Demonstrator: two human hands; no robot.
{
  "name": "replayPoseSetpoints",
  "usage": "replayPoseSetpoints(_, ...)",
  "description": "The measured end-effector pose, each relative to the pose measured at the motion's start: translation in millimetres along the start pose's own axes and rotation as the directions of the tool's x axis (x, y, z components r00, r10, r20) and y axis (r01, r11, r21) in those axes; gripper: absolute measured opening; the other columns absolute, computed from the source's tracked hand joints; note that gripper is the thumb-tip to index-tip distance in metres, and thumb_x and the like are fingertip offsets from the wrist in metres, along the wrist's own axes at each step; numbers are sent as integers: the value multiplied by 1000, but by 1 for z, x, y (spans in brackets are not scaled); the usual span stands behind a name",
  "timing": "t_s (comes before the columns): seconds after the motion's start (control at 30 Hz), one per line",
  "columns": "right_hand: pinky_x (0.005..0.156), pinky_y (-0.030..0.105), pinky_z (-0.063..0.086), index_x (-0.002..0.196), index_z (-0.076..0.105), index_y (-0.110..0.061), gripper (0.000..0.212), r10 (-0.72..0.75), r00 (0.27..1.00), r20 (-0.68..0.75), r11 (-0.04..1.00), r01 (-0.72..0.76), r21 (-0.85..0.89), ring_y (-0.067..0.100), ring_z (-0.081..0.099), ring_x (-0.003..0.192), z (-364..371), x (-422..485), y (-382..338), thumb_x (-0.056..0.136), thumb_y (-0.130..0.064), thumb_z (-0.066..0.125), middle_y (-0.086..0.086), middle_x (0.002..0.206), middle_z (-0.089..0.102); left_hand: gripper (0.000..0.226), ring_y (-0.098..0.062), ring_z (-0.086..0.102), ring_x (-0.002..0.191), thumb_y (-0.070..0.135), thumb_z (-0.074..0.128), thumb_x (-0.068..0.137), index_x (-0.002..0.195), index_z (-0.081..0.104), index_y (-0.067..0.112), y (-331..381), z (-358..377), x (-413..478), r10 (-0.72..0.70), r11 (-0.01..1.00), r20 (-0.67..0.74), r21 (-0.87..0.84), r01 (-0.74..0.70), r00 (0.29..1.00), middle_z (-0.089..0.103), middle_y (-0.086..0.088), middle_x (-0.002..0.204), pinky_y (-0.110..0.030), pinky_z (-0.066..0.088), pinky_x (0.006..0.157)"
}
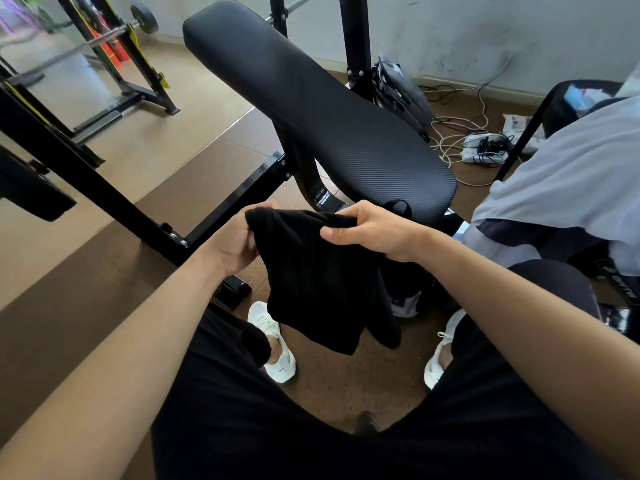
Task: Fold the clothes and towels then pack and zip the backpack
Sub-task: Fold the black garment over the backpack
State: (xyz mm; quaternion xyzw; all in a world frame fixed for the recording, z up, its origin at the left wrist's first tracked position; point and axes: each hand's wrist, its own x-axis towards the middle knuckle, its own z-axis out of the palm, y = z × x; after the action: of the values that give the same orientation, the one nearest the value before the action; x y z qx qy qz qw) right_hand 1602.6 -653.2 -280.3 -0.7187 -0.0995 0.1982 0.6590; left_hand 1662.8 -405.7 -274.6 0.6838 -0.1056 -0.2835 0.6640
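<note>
Step in hand: folding, early stage. One black garment (318,282) is held up, not yet folded; nothing looks packed.

Garment position: in the air over the person's knees, just in front of the near end of the pad (311,109). It hangs limp and bunched from its top edge, its lower end above the shoes and seemingly clear of the floor.

Left hand (235,244): fingers (268,204) curled over the garment's top left corner, thumb on the near side, gripping.

Right hand (374,233): thumb in front, fingers (353,213) wrapped behind the top edge, pinching it. The two hands are close together.

Next move, as I judge it: draw the hands apart to spread the top edge, shake the bunching out, then lay it flat for the first fold.

Grey cloth (554,174) lies to the right, unfolded. A grey bag (401,95) leans behind the pad; cannot tell whether it is the backpack.
</note>
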Motion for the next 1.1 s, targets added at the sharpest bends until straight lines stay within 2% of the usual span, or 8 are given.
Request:
replayPoseSetpoints(0.1, 77, 29, 59, 102, 74, -9, 17, 25, 999, 47, 984, -32, 172, 22, 74, 86, -2, -6, -9, 98, -21, 63, 10, 97, 76, 17, -15, 67, 92, 25, 65, 82, 94, 73, 16, 1, -2, -8, -86, 976, 34, -197, 91, 996, 75, -1, 87, -26, 54, 79)
replayPoseSetpoints(0.23, 80, 33, 61, 109, 73, -10, 26, 30, 999, 33, 944, -40, 329, 23, 74, 90, -6, -13, -19, 96, -28, 60, 12, 104, 75, 110, -30, 54, 135, 63, 85, 57, 149, 51, 12, -14, 3, -5, -187, 922, 179, -307, 235, 966, 56, -8, 147, -48, 46, 111)
replayPoseSetpoints(0.33, 83, 34, 62, 110, 72, -12, 26, 49, 997, -55, 909, -22, 415, 21, 74, 92, -8, -18, -26, 102, -28, 53, 9, 107, 75, 134, -37, 46, 143, 87, 79, 43, 153, 45, 19, -44, 15, -1, -228, 902, 274, -303, 309, 934, 50, -10, 155, -59, 33, 119)
replayPoseSetpoints(0.47, 87, 37, 61, 119, 68, -10, 32, 127, 978, -163, 873, -33, 486, 23, 73, 101, -24, -23, -27, 102, -34, 54, 10, 116, 74, 95, -13, 75, 92, 55, 99, 41, 120, 63, 17, -67, 43, -6, -242, 959, 371, -48, 279, 897, 78, 3, 97, -28, 59, 81)
replayPoseSetpoints(0.57, 85, 35, 61, 121, 67, -10, 35, 207, 954, -217, 849, -65, 524, 21, 74, 102, -38, -23, -20, 102, -37, 55, 9, 116, 75, 67, -16, 72, 107, 23, 86, 67, 127, 56, 20, -66, 66, -9, -227, 974, 307, 86, 211, 924, 77, 4, 111, -29, 55, 90)
replayPoseSetpoints(0.77, 77, 28, 60, 102, 70, -14, 12, 362, 884, -296, 834, -166, 525, 17, 73, 84, -64, -13, 14, 98, -23, 62, 5, 98, 76, 25, -25, 75, 102, 18, 71, 85, 108, 78, 17, -64, 72, -14, -247, 951, 96, -169, 260, 964, 76, -12, 114, -33, 60, 85)
replayPoseSetpoints(0.9, 62, 21, 56, 101, 71, -15, 14, 412, 826, -385, 832, -168, 529, 13, 70, 74, -72, -4, 46, 95, -9, 60, 3, 94, 72, 33, -24, 76, 98, 31, 64, 81, 98, 83, 11, -62, 68, -24, -289, 907, -8, -322, 271, 957, 78, -11, 108, -34, 59, 86)
replayPoseSetpoints(1.1, 78, 37, 53, 112, 64, -18, 21, 541, 692, -477, 733, -111, 671, 24, 65, 95, -47, -8, 92, 95, -31, 64, 4, 108, 63, 43, -29, 64, 121, 39, 67, 88, 121, 73, 12, -73, 51, -29, -343, 865, -254, -460, 199, 904, 75, -8, 120, -44, 44, 110)
